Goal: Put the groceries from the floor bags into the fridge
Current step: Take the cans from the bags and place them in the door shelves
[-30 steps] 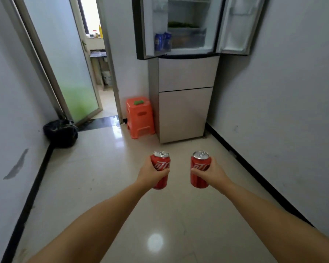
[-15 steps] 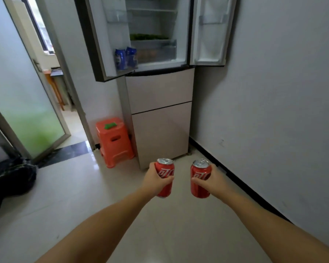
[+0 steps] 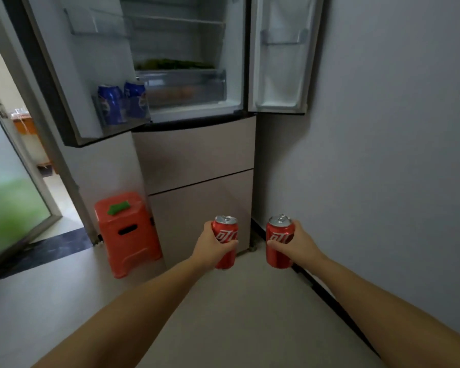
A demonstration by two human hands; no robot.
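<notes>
So, two red cans heading up to an open fridge.

Head view: left hand [image 3: 210, 249] is gripping one red can [image 3: 226, 236] upright, right hand [image 3: 302, 245] is gripping the other red can [image 3: 279, 241] upright, both held out side by side, apart, above the floor [image 3: 237, 314] in front of the fridge [image 3: 197, 160]. Both upper doors are standing open. Two blue cans [image 3: 122, 103] are sitting in the bottom shelf of the left door, greens [image 3: 173, 64] are lying above the crisper drawer. An orange stool [image 3: 126, 232] is standing just beside the fridge's left side.
</notes>
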